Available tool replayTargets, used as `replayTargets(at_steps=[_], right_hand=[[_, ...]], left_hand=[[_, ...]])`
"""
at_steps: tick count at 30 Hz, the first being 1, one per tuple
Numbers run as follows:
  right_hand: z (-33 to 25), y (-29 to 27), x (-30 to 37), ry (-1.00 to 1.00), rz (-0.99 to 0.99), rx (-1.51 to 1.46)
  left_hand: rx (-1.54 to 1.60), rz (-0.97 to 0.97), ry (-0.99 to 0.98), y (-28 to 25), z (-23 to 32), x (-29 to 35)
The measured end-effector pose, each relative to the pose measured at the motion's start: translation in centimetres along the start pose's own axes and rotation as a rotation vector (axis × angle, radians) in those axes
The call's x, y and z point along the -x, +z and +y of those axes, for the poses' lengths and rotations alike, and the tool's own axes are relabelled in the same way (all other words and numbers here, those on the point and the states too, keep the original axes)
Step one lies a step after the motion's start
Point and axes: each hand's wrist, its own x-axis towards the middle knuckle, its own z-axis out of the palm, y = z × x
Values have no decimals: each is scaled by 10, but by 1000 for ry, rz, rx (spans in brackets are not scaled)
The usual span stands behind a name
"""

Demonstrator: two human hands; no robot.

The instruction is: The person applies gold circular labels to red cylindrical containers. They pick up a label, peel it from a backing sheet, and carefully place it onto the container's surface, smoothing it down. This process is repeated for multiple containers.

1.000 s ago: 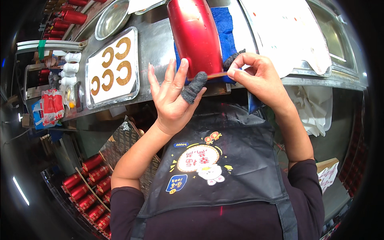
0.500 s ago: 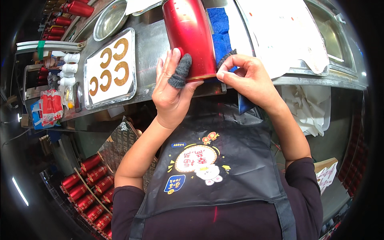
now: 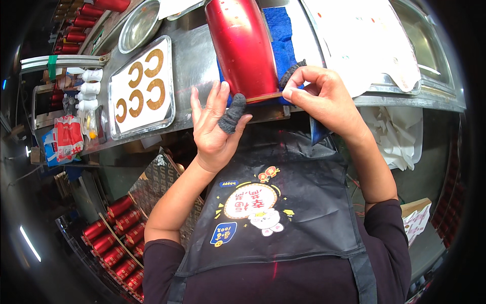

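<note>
A shiny red metal canister (image 3: 243, 48) lies on a blue cloth (image 3: 279, 35), its near end toward me. A thin gold-brown band (image 3: 263, 98) runs along the rim of that end. My left hand (image 3: 215, 126) is open beside the rim's left side, fingers spread, with a grey knitted sleeve on one finger; whether a fingertip touches the canister I cannot tell. At the rim's right corner, thumb and forefinger of my right hand (image 3: 321, 93) are pinched together where the band ends. What they hold is too small to make out. A dark knitted sleeve is on another right finger.
A tray (image 3: 173, 83) at left carries several gold C-shaped pieces (image 3: 154, 93) on white backing. Behind it stands a metal bowl (image 3: 139, 28). White sheets (image 3: 364, 40) cover the right side of the metal bench. Several red canisters (image 3: 114, 248) sit in racks at lower left.
My left hand has come away from the canister's side, down toward me, and its fingers have spread. The right hand stays pinched at the rim, slightly farther right.
</note>
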Motion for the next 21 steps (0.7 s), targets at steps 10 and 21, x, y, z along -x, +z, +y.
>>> replayTargets(at_steps=[10,21], right_hand=[[3,1,-4,-7,-2,27],[16,-1,-9,7,12,104]], left_hand=[[-150,-30,132,-5,7,-20],[-43,96,-33,16,10,-39]])
